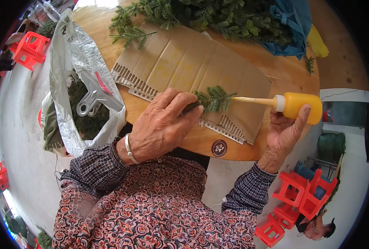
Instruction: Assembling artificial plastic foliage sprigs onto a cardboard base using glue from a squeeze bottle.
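My left hand [161, 124] is closed, pinching a small green fir sprig [215, 98] by its stem end, over the near part of a cardboard sheet [217, 62]. In my right hand [285, 135] is a yellow squeeze bottle [302, 107], tipped on its side with its long nozzle [255, 100] aimed left. The pale nozzle tip meets the sprig's outer end or lies just beside it; I cannot tell whether they touch. Yellowish stains mark the cardboard, and its torn edges show the corrugation.
A heap of fir branches [209, 16] and a blue plastic bag [290, 29] lie at the table's far side. A white plastic bag [70, 45] of greenery hangs at the left with a large grey clip [96, 95]. Red stools [304, 193] and another person [316, 226] are at the lower right.
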`<act>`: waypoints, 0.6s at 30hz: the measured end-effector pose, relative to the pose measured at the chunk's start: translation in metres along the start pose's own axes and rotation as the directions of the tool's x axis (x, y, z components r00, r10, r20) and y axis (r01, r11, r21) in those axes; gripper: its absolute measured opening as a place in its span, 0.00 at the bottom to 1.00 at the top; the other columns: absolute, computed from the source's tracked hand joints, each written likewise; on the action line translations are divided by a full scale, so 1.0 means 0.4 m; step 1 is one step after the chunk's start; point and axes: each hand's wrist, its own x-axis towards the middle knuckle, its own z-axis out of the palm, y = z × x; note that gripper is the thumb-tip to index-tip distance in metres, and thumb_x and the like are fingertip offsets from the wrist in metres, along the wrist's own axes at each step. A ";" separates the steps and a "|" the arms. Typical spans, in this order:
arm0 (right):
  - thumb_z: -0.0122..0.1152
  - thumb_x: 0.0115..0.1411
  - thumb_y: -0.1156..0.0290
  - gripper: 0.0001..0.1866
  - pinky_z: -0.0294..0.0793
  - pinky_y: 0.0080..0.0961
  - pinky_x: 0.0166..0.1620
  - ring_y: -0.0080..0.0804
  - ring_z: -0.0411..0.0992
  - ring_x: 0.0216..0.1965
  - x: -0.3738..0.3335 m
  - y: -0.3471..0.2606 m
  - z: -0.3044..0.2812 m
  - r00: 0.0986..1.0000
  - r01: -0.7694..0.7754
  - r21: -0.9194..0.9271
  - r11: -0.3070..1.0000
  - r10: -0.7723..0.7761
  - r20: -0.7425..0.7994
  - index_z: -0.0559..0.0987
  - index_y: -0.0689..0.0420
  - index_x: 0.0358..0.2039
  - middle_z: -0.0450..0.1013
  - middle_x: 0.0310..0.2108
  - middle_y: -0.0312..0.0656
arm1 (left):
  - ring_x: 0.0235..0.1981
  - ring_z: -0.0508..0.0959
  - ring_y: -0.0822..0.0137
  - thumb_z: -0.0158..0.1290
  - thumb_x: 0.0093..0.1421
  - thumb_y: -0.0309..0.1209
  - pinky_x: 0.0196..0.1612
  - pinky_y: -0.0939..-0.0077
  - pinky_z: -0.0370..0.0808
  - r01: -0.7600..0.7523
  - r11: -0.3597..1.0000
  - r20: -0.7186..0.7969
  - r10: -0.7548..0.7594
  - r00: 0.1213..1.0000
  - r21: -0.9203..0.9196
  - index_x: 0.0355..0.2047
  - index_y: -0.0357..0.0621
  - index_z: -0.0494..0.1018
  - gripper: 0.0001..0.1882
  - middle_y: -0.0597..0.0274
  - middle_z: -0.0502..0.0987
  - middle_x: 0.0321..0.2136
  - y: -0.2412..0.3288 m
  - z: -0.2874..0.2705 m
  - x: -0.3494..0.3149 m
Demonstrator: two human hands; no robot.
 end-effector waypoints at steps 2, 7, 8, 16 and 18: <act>0.65 0.54 0.53 0.26 0.77 0.17 0.30 0.30 0.75 0.29 0.003 0.001 0.003 1.000 -0.002 0.012 1.000 0.002 -0.013 0.71 0.57 0.45 0.75 0.34 0.42 | 0.35 0.68 0.62 0.54 0.48 0.25 0.40 0.73 0.69 -0.002 1.000 0.000 0.002 1.000 0.004 0.36 0.40 0.73 0.12 0.57 0.67 0.40 -0.002 0.001 0.000; 0.65 0.55 0.53 0.25 0.75 0.16 0.27 0.30 0.74 0.26 0.007 0.004 0.006 0.998 -0.029 0.072 0.997 0.032 -0.053 0.72 0.58 0.44 0.75 0.33 0.42 | 0.37 0.68 0.61 0.56 0.47 0.26 0.41 0.71 0.69 0.021 1.000 -0.004 -0.021 1.000 -0.011 0.36 0.41 0.74 0.13 0.56 0.67 0.42 0.003 -0.010 0.008; 0.64 0.55 0.53 0.24 0.74 0.16 0.27 0.30 0.74 0.26 0.008 0.004 0.002 0.997 -0.048 0.099 0.994 0.053 -0.057 0.72 0.58 0.44 0.75 0.33 0.42 | 0.38 0.68 0.61 0.57 0.47 0.26 0.41 0.69 0.69 0.045 0.998 -0.008 -0.046 0.999 -0.038 0.37 0.41 0.75 0.14 0.55 0.67 0.44 0.010 -0.019 0.016; 0.64 0.55 0.52 0.24 0.73 0.15 0.25 0.29 0.72 0.22 0.004 -0.002 -0.006 0.992 -0.115 0.155 0.981 0.123 -0.042 0.73 0.59 0.42 0.75 0.32 0.42 | 0.44 0.67 0.58 0.57 0.49 0.34 0.46 0.66 0.66 0.043 0.999 -0.059 -0.043 0.997 -0.006 0.40 0.44 0.72 0.17 0.52 0.63 0.47 0.045 0.001 0.078; 0.64 0.55 0.53 0.24 0.73 0.15 0.25 0.29 0.72 0.22 0.004 0.000 -0.009 0.993 -0.084 0.149 0.985 0.096 -0.074 0.73 0.59 0.42 0.75 0.31 0.42 | 0.48 0.65 0.56 0.57 0.50 0.36 0.48 0.66 0.65 0.038 0.999 0.018 -0.038 0.999 -0.004 0.41 0.44 0.71 0.19 0.52 0.62 0.49 0.036 0.018 0.083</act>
